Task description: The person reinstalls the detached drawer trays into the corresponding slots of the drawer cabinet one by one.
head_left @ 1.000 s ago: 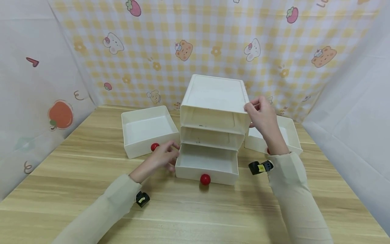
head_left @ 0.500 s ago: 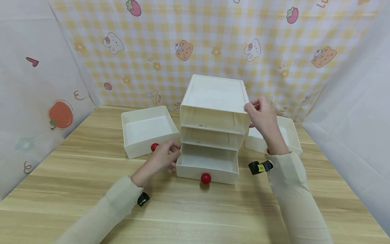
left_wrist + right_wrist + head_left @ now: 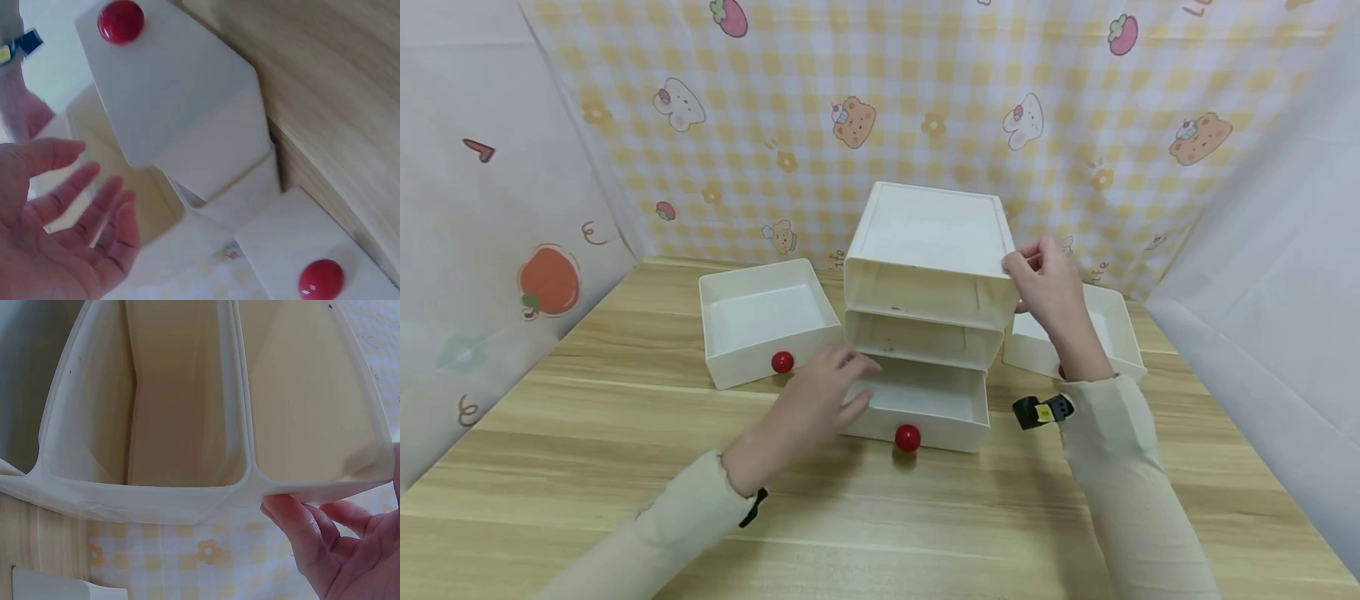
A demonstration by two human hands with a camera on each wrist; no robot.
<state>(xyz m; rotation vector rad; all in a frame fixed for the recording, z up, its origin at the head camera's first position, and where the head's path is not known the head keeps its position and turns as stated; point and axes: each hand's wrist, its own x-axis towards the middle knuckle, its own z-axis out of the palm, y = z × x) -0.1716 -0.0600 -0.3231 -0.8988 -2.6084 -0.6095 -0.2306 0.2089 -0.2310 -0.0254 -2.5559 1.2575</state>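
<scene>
A white three-tier drawer cabinet [image 3: 932,229] stands mid-table. Its two upper slots hold no drawer, and the bottom drawer [image 3: 947,432], with a red ball knob [image 3: 907,438], sticks out at the front. My right hand [image 3: 1051,287] grips the cabinet's upper right front corner; the right wrist view has its fingers [image 3: 290,519] against the side wall. My left hand [image 3: 805,412] is in front of the bottom drawer's left side, fingers spread and curved, holding nothing. In the left wrist view a gap shows between those fingers [image 3: 106,215] and the drawer front [image 3: 181,81].
A loose white drawer [image 3: 767,317] with a red knob [image 3: 782,362] lies left of the cabinet. Another loose drawer [image 3: 1105,329] is at the right, partly behind my right arm. A patterned curtain [image 3: 925,108] hangs behind the wooden table [image 3: 880,533].
The bottom drawer shifted very slightly inward at first. My left hand then left its left side and came forward and right, in front of it. The right hand keeps its place on the cabinet.
</scene>
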